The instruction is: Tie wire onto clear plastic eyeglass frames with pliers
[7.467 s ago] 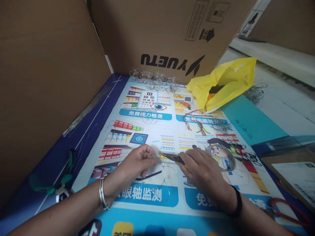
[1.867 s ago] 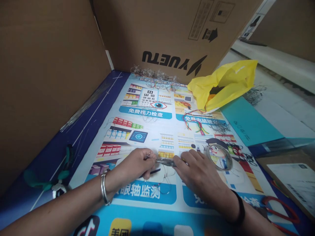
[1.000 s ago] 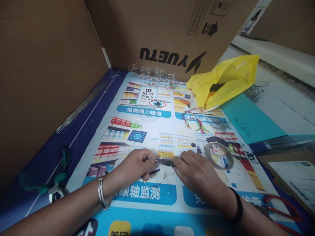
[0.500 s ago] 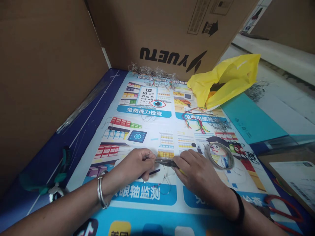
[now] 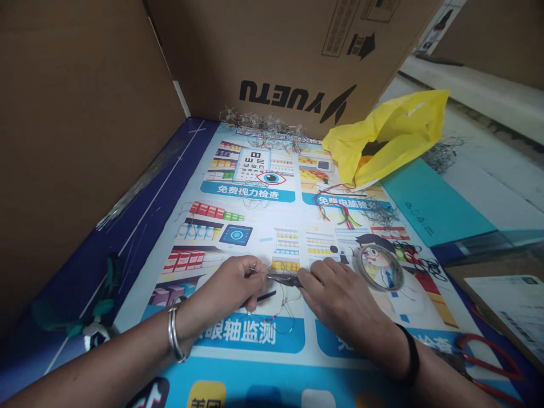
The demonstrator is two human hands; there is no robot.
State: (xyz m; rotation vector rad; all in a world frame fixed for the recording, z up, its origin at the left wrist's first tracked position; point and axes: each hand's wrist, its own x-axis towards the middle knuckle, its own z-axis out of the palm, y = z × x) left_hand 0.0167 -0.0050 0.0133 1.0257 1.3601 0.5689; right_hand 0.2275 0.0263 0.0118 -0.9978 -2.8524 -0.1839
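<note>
Cardboard box says YUETU upside down, and the poster has 免费视力检查 toward its far edge, 眼轴监测 toward the near one.

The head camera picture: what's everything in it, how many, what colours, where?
pointed pliers: one, dark, in right hand
thin wire: count unclear, silvery, in left hand
wire tangles: several, silvery, back and right
straight wires: many, silvery, left
bag: one, yellow, back right
threads: several, multicoloured, by the bag
tape roll: one, greyish, beside right hand
loops: several, black and red, beside tape roll
green-handled tool: one, green, left
red-handled tool: one, red, lower right
flat piece: one, turquoise, right
packet: one, brown and white, right edge
cardboard panels: several, brown, left and back
printed sheet: one, blue and white, underneath
left hand: one, silvery bangle, centre
right hand: one, black wristband, centre right
</note>
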